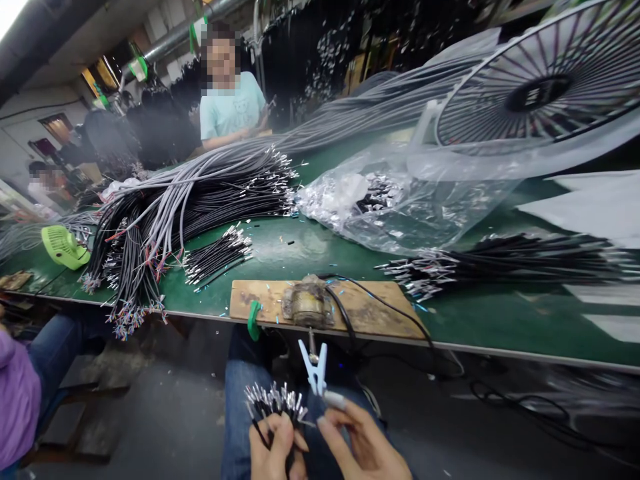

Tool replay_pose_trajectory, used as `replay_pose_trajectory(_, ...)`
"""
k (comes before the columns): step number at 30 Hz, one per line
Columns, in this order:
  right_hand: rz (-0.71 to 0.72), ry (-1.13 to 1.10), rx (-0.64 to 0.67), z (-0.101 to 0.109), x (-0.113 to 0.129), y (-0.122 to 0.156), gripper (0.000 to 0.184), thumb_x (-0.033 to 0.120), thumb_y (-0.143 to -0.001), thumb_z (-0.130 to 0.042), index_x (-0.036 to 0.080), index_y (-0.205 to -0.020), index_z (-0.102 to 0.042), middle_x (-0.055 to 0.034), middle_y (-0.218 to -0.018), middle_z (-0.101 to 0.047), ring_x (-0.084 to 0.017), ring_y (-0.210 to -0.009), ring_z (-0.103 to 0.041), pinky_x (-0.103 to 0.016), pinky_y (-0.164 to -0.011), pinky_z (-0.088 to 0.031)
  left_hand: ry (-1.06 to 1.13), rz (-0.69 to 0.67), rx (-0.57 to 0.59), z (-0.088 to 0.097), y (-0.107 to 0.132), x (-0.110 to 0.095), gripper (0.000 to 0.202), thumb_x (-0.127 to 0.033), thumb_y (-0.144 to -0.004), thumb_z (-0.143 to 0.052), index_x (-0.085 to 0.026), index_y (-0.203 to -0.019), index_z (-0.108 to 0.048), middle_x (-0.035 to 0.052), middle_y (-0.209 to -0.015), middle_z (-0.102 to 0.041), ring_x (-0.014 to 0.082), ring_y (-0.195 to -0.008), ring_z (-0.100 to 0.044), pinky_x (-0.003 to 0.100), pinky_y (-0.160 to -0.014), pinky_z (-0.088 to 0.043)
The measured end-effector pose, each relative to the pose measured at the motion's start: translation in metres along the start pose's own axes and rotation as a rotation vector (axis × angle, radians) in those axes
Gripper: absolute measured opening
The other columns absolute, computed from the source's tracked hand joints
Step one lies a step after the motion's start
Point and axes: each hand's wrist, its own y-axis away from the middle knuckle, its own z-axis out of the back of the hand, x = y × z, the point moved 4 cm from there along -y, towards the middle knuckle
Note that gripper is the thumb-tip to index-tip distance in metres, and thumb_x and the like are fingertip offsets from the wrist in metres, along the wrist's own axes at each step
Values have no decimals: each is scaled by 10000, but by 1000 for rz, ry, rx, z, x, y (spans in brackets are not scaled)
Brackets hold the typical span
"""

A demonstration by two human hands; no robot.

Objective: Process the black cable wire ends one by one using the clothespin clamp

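Low in the middle, my left hand (277, 447) is closed around a bundle of short black cables (276, 400), their stripped silvery ends fanned upward. My right hand (357, 437) is beside it, thumb and index finger curled close together in a pinch, a pale cover on the index fingertip. A thin wire end from the bundle reaches toward the right thumb; whether the fingers grip it is unclear. Just above the right fingertips, a light blue clothespin (315, 367) sits on the metal shaft of a small tape-wrapped motor (309, 303).
The motor is on a wooden board (380, 303) at the edge of the green table (300, 233). Cut cables (217, 257), long grey cables (185, 177), a plastic bag (430, 207) and another black bundle (500, 260) lie behind. A fan (540, 93) stands right; a person (233, 107) sits opposite.
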Motion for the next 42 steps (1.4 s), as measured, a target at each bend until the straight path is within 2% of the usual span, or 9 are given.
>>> replay_pose_trajectory(4, 80, 13, -13, -2, 23, -8, 249, 374, -787, -607, 168, -919, -653, -51, -728, -588, -150, -611, -578, -220, -571, -523, -58, -48, 4, -2, 0, -1, 527, -683, -594, -627, -172, -572, -497, -81, -330, -283, 23, -274, -199, 190, -321, -187)
replay_pose_trajectory(9, 179, 98, 29, -11, 56, -20, 233, 410, -776, -604, 182, -805, -642, -24, -707, -542, -133, -580, -524, -200, -503, -470, -121, -103, -11, -9, 5, -16, 531, -646, -627, -624, -181, -518, -390, -82, -343, -219, 27, -316, -179, 202, -357, -163)
replay_pose_trajectory(12, 220, 102, 14, -12, 64, -24, 165, 331, -805, -575, 183, -750, -624, -21, -715, -536, -128, -595, -526, -195, -521, -462, -144, -103, 4, -11, 5, -21, 540, -643, -629, -625, -176, -523, -377, -84, -350, -224, 21, -325, -187, 189, -364, -157)
replay_pose_trajectory(16, 332, 120, -16, -10, 66, -27, 215, 125, -835, -487, 180, -652, -587, -18, -623, -529, -137, -593, -511, -227, -541, -441, -177, -106, 6, -10, 3, -23, 514, -623, -624, -646, -151, -529, -466, -78, -321, -255, 17, -298, -209, 183, -352, -160)
replay_pose_trajectory(19, 392, 144, -9, -6, 66, -31, 251, 68, -824, -469, 174, -618, -565, -17, -588, -528, -141, -596, -496, -247, -551, -434, -186, -100, 4, -10, 1, -26, 478, -572, -638, -669, -134, -533, -508, -77, -313, -260, 13, -289, -211, 175, -342, -168)
replay_pose_trajectory(25, 333, 69, 51, -3, 68, -38, 195, 116, -820, -510, 160, -642, -576, -25, -639, -562, -129, -617, -530, -230, -554, -451, -176, -77, 26, -14, 3, -34, 474, -562, -659, -659, -132, -528, -510, -83, -315, -259, 2, -281, -196, 159, -330, -196)
replay_pose_trajectory(31, 390, 68, 6, -3, 69, -36, 215, 79, -807, -494, 142, -630, -597, -31, -597, -578, -123, -578, -507, -235, -544, -437, -149, -28, 63, -18, 6, -34, 503, -599, -668, -634, -147, -540, -455, -88, -347, -255, -1, -300, -182, 154, -335, -174)
replay_pose_trajectory(37, 336, 107, -35, 4, 65, -37, 206, 83, -806, -507, 152, -620, -563, -15, -591, -553, -116, -568, -500, -228, -542, -426, -128, 9, 98, -23, 7, -36, 512, -605, -675, -624, -154, -552, -415, -75, -424, -304, -6, -318, -193, 156, -330, -167)
replay_pose_trajectory(42, 325, 80, 11, -2, 67, -33, 133, 132, -821, -523, 161, -705, -580, -27, -667, -574, -137, -648, -528, -240, -607, -442, -178, 6, 109, -19, 5, -33, 506, -623, -702, -581, -169, -561, -409, -88, -393, -230, 11, -323, -191, 158, -335, -184)
